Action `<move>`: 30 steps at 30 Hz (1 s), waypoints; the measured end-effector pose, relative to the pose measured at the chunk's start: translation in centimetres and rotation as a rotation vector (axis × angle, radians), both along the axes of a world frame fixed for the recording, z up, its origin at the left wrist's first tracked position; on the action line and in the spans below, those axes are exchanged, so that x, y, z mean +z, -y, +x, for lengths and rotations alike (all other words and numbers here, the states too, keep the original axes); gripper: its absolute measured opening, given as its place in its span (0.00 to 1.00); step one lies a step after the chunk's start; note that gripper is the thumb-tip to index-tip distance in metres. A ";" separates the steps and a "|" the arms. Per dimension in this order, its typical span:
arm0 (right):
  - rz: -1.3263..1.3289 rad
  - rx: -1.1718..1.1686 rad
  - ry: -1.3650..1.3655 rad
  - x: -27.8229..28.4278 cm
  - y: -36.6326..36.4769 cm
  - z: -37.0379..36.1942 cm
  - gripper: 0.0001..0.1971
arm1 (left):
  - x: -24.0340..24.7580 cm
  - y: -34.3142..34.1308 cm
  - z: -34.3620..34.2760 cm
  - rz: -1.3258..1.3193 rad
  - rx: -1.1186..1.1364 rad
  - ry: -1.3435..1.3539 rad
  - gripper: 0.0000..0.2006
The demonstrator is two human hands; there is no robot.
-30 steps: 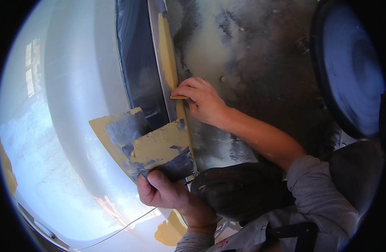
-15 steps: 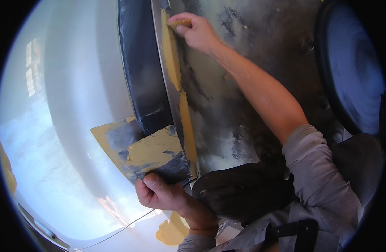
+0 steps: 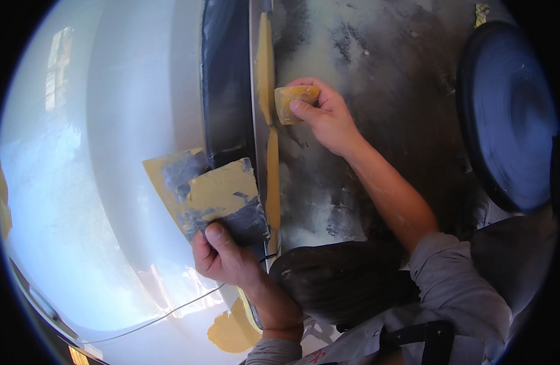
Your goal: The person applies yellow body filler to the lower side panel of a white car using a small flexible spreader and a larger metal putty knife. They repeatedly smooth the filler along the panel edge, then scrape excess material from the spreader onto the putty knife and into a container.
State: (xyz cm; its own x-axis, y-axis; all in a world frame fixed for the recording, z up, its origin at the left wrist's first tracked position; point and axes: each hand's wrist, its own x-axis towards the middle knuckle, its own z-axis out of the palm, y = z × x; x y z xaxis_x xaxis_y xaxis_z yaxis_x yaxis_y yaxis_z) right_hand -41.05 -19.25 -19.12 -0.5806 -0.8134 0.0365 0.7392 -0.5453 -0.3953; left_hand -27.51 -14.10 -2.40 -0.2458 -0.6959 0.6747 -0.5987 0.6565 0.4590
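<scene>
Stained floor (image 3: 402, 79) lies behind. Right hand (image 3: 333, 118) pinches yellow spreader (image 3: 284, 109), projecting leftward; left hand (image 3: 228, 258) clamps overlapping putty-smeared plates (image 3: 222, 190), extending forward.

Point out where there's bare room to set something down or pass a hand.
The roomiest patch is the stained floor between the right hand and the round dark-rimmed disc, though small specks dot it. It's crowded around the left hand, which grips smeared plates close to the tan strip and dark-clothed knee.
</scene>
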 end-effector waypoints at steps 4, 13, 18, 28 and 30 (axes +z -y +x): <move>-0.027 0.030 -0.011 0.7 -1.6 -1.4 0.12 | 0.1 0.3 0.1 0.027 0.007 -0.002 0.16; 0.249 0.028 -0.105 -3.9 1.9 4.1 0.10 | 0.0 -0.1 -0.5 0.014 -0.066 -0.108 0.16; 0.150 -0.086 -0.132 -4.3 3.4 5.8 0.13 | -0.3 -0.3 -0.7 -0.028 -0.029 -0.113 0.20; 0.085 -0.215 -0.324 -3.7 3.4 7.5 0.13 | 0.0 0.0 0.2 0.025 -0.101 -0.073 0.17; 0.136 0.022 -0.357 -4.1 3.1 5.9 0.12 | -0.3 0.3 0.0 -0.025 -0.050 -0.080 0.20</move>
